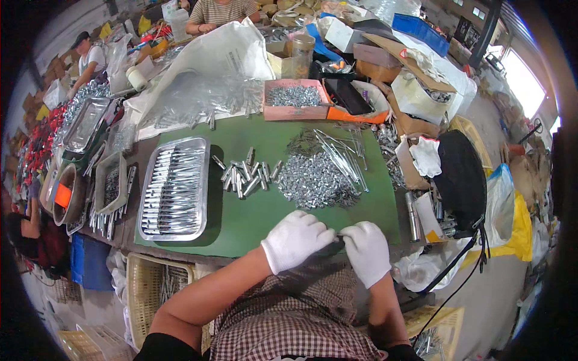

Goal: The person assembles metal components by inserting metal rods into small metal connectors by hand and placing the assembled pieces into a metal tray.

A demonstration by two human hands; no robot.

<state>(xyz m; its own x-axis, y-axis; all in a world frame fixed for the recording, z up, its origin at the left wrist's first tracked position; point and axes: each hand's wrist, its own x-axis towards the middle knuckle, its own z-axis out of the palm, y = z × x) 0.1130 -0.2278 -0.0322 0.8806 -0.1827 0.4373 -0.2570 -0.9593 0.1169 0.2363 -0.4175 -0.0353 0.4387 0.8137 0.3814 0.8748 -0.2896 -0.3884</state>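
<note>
My left hand (296, 239), in a white glove, is closed in a pinch at the near edge of the green work mat (253, 222). My right hand (368, 251), also gloved in white, pinches close beside it. Between the fingertips a small dark bit shows, too little to name. Just beyond the hands lies a heap of small silvery metal sleeves (313, 180). Long thin metal rods (340, 155) rest across its right side, with small dark pins (303, 143) behind. Left of the heap are several loose metal tubes (245, 174).
A metal tray (205, 210) of lined-up metal rods stands on the mat's left. A pink box (295, 113) of small metal parts sits at the back. Plastic bags (198, 99) and a black bag-like object (460, 180) flank the mat. Two people (223, 11) (91, 60) are across the table.
</note>
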